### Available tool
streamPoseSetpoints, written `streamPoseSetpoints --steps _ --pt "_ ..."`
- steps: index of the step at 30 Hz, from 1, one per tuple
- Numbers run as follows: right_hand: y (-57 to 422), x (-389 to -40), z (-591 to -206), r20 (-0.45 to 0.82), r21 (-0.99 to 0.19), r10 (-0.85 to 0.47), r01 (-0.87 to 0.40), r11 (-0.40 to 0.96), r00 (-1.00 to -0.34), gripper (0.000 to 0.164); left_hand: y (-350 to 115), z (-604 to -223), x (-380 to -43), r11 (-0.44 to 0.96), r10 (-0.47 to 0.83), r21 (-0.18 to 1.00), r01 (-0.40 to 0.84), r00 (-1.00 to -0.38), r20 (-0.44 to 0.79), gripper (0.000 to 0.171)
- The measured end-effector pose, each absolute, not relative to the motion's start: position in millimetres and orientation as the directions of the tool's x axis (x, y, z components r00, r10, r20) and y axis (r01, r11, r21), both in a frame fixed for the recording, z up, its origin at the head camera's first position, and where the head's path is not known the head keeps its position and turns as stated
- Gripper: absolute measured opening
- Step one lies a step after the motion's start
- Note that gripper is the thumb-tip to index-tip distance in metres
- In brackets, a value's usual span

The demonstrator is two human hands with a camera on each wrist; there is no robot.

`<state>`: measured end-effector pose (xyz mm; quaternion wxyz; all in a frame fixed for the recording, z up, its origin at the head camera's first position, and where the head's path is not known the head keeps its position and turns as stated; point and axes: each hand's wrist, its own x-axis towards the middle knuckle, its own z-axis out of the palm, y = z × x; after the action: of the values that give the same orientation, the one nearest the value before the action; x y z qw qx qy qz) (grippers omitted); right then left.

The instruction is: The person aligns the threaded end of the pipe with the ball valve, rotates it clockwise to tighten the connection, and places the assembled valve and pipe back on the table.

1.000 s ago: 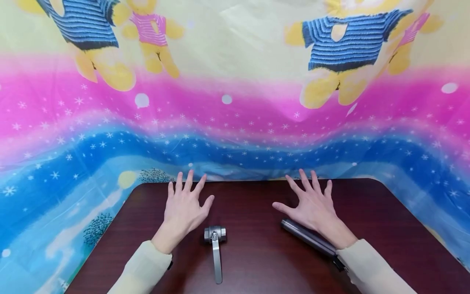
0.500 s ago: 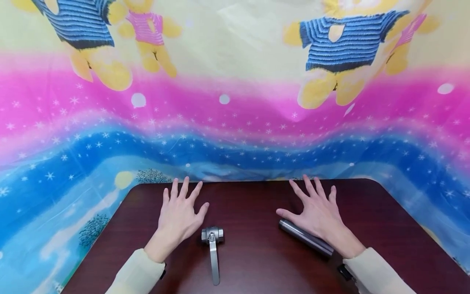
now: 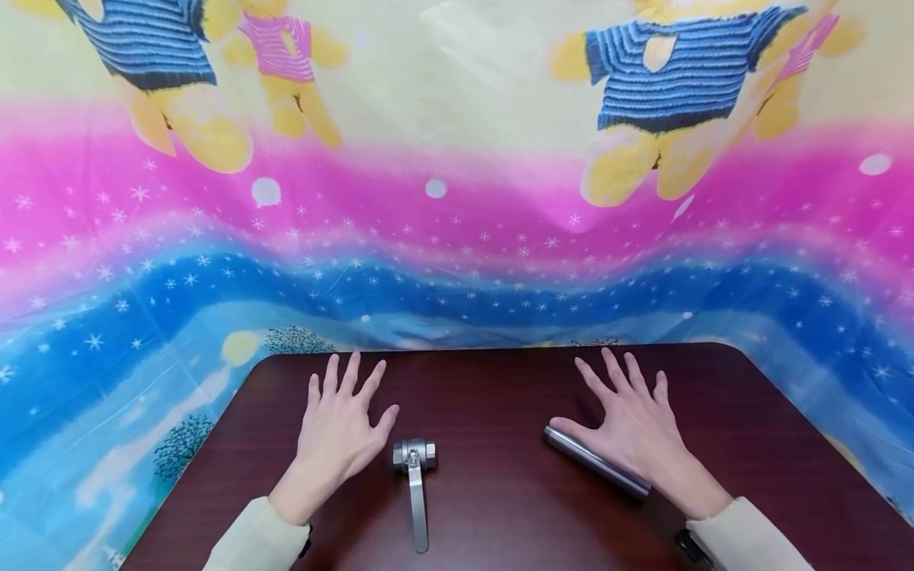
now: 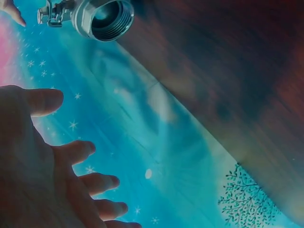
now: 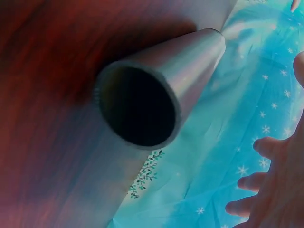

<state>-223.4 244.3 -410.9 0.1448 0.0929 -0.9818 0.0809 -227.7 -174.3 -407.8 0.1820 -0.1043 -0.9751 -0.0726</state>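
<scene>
A metal ball valve (image 3: 414,455) with a long lever handle lies on the dark wooden table, its handle pointing toward the person. My left hand (image 3: 341,436), fingers spread, is to the left of the valve and holds nothing. In the left wrist view the valve's threaded opening (image 4: 111,20) faces the camera. A grey metal pipe (image 3: 596,462) lies slanted on the right side of the table. Just beyond it, my right hand (image 3: 635,432) is spread wide, its thumb overlapping the pipe in the head view. The right wrist view shows the pipe's hollow end (image 5: 137,107) close up.
The brown table (image 3: 485,404) has rounded far corners. Behind and around it hangs a colourful cloth (image 3: 457,254) printed with bears, snowflakes and trees. Black wrist straps (image 3: 691,546) show at the cuffs of the pale sleeves.
Both hands have drawn back toward the person and moved a little apart, fingers still spread. The valve and the pipe lie where they were.
</scene>
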Motion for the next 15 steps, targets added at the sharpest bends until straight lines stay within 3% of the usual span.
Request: streamPoseSetpoints --steps 8,15 --pt "249.8 -214.3 -413.8 0.307 -0.124 -0.163 -0.209 0.97 -0.937 0.108 -182.2 -413.5 -219.9 0.968 0.187 0.087 0.235 -0.909 0.373 0.071" --pt "257.4 -203.6 -419.5 0.254 -0.185 -0.173 -0.223 0.957 -0.952 0.108 -190.0 -420.6 -214.6 0.96 0.244 0.028 0.279 -0.882 0.403 0.075"
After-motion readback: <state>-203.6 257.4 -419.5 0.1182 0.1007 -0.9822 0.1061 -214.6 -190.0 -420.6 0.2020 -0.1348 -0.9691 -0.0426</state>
